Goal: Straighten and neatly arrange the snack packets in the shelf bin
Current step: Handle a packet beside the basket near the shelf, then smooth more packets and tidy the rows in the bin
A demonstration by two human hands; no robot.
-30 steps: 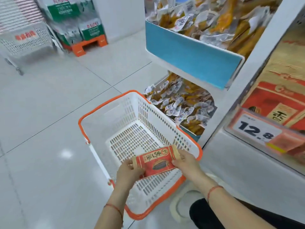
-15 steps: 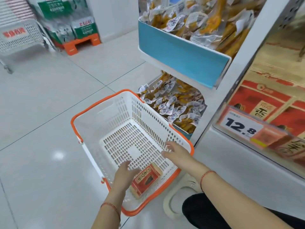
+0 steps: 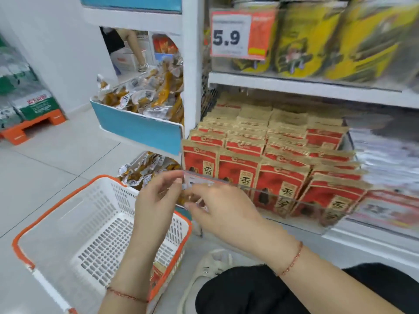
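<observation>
Both hands are hovering with loose, empty grip, left hand [image 3: 156, 198] and right hand [image 3: 223, 211], before the shelf bin [image 3: 267, 191]; the snack packets [image 3: 272, 155] are standing in mostly tidy rows, front row probably remaining

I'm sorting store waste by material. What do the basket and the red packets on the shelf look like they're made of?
Basket: moulded plastic by its look, white slotted walls, glossy orange rim. Red packets: probably matte kraft-style paper with printed red fronts, tan crimped tops; any inner lining can't be seen.
</observation>
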